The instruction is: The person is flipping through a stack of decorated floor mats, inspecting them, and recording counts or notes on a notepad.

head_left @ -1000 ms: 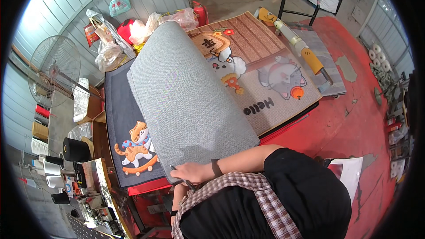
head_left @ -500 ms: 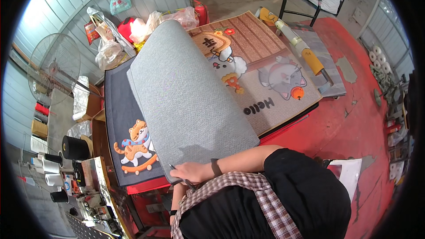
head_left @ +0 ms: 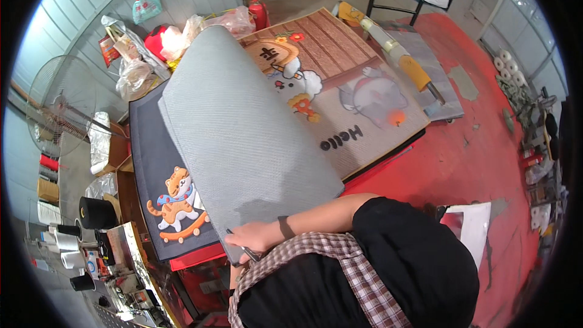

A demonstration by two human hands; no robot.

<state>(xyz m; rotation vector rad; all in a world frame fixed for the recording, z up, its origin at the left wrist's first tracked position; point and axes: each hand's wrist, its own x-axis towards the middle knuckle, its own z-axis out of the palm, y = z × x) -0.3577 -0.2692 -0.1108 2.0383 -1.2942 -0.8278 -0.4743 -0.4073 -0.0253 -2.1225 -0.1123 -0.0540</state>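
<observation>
A large mat lies folded over with its grey textured back upward, across the stack on the table. My right hand is at its near corner, the arm reaching across from the right. Its fingers are closed around a small pointed metal tool, whose exact kind I cannot make out. My left hand is mostly hidden under the right hand and the checked apron; only a bit of the left forearm shows. To the left lies a dark mat with an orange cartoon cat.
A brown patterned mat lies to the right, near a long roll on a grey sheet. The red tabletop extends rightward. Thread cones and a fan stand at the left; plastic bags lie behind the mats.
The whole view has shifted, so the scene sits slightly further left. My right hand stays at the grey mat's near corner with the tool, its fingers turned a little.
</observation>
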